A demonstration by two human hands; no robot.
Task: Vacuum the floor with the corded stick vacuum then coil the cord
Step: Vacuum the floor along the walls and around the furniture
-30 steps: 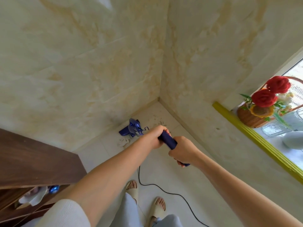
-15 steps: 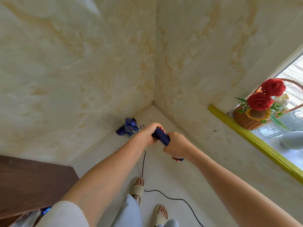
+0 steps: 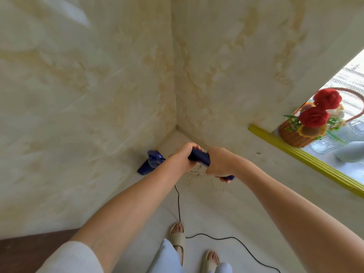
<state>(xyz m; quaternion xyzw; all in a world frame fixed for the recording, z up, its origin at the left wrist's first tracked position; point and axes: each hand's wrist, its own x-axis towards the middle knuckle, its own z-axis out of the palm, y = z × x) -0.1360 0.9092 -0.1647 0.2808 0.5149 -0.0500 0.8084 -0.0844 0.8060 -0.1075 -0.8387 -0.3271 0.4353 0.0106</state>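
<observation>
Both arms are extended forward and downward, converging toward the middle of the view. The left hand (image 3: 183,157) is placed ahead, its fingers (image 3: 194,147) curled over the top of the dark blue handle (image 3: 199,157). The right hand (image 3: 219,164) is set just behind it on the same handle, with the fingers wrapped underneath and the back of the hand turned upward. The left forearm is bare below a white sleeve (image 3: 69,257); the right forearm is bare throughout.

Bright daylight from right window (image 3: 350,79), wide-angle warp
</observation>
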